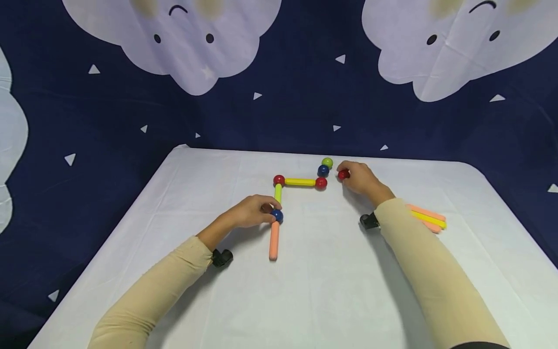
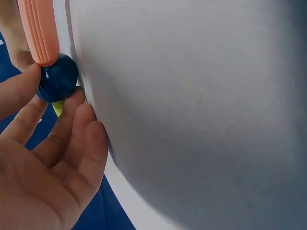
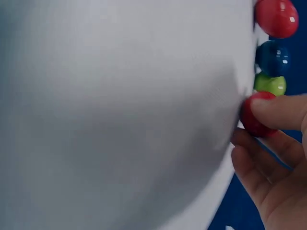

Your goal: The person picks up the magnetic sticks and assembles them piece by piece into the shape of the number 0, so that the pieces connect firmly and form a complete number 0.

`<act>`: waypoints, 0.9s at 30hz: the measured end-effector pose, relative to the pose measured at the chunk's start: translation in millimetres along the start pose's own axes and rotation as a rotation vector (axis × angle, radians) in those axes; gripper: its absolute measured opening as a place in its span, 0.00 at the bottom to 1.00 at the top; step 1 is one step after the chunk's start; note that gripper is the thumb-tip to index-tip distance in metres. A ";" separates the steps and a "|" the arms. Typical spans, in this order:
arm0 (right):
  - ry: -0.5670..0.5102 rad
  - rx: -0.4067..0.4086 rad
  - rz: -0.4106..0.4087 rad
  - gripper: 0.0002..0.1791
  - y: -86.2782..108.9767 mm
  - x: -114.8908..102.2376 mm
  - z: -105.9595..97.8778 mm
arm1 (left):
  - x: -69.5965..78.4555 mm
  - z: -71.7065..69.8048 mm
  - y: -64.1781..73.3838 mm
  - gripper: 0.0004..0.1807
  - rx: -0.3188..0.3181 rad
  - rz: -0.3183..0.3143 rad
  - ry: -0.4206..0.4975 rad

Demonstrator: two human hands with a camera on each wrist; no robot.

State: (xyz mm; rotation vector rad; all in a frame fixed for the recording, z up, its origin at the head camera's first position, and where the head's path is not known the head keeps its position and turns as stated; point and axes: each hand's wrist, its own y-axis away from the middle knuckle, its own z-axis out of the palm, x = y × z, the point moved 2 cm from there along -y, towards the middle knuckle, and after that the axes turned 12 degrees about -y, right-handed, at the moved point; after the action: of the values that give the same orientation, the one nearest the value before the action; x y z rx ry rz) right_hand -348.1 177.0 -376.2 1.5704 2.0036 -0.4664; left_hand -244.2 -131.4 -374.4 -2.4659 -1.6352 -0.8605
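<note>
My left hand (image 1: 250, 212) pinches a blue ball (image 1: 277, 216) between thumb and fingers. An orange rod (image 1: 273, 241) runs from this ball toward the near side, and a lime-green rod (image 1: 278, 192) runs away to a red corner ball (image 1: 279, 181). From that corner a yellow rod (image 1: 300, 182) reaches right to another red ball (image 1: 320, 183). Farther right, my right hand (image 1: 362, 179) holds a loose red ball (image 1: 342, 175); in the right wrist view the thumb presses on this red ball (image 3: 259, 117), with fingers beneath.
Beyond the end of the yellow rod sit a second blue ball (image 1: 323, 170) and a green ball (image 1: 327, 163). Several orange and yellow rods (image 1: 429, 220) lie beside the right forearm, partly behind the sleeve. A dark blue cloud-patterned cloth (image 1: 296, 121) hangs behind the white table (image 1: 331, 291).
</note>
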 end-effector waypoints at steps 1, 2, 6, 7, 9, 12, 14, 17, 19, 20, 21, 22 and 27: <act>0.009 -0.008 -0.015 0.22 2.4 -1.1 -2.4 | -0.2 0.1 0.0 0.18 -0.002 -0.002 0.002; 0.022 -0.013 -0.035 0.21 4.9 -2.2 -4.9 | -0.4 0.4 -0.2 0.18 -0.003 -0.003 0.002; 0.058 -0.014 -0.129 0.20 13.9 -5.4 -12.1 | -2.0 0.1 0.6 0.18 -0.006 -0.012 -0.002; 0.063 -0.016 -0.146 0.19 16.4 -6.2 -13.2 | -2.4 -0.2 1.0 0.18 -0.006 -0.014 0.000; 0.074 -0.018 -0.170 0.19 21.7 -7.4 -14.0 | -3.1 -0.3 1.7 0.18 -0.007 -0.009 -0.002; 0.098 -0.017 -0.218 0.19 31.0 -11.3 -13.8 | -3.7 -0.5 2.7 0.18 -0.006 0.006 -0.001; 0.115 -0.005 -0.266 0.18 38.7 -16.1 -13.4 | -3.8 -0.4 3.1 0.18 -0.006 0.013 -0.002; 0.133 0.019 -0.359 0.18 51.8 -27.7 -11.6 | -3.9 -0.2 3.0 0.18 -0.006 0.007 0.000; 0.138 0.025 -0.424 0.18 61.7 -36.5 -8.4 | -3.9 -0.2 2.3 0.18 -0.007 0.004 0.000; 0.136 0.024 -0.452 0.17 67.0 -40.6 -6.0 | -3.9 -0.2 1.7 0.17 -0.009 0.002 0.000; 0.132 0.018 -0.480 0.17 72.4 -44.8 -3.1 | -3.7 -0.2 1.1 0.17 -0.011 0.003 0.001; 0.125 0.008 -0.506 0.17 78.1 -48.5 0.3 | -3.4 -0.3 0.3 0.17 -0.013 0.003 0.000; 0.059 -0.087 -0.592 0.18 105.6 -65.2 21.3 | -1.1 -1.3 -2.9 0.18 -0.021 0.007 -0.003</act>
State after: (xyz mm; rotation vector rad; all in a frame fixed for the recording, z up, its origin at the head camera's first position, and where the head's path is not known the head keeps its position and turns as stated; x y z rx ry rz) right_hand -230.9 141.4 -346.9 0.9263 2.4882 -0.5449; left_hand -247.5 -131.4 -374.5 -2.4855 -1.6263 -0.8781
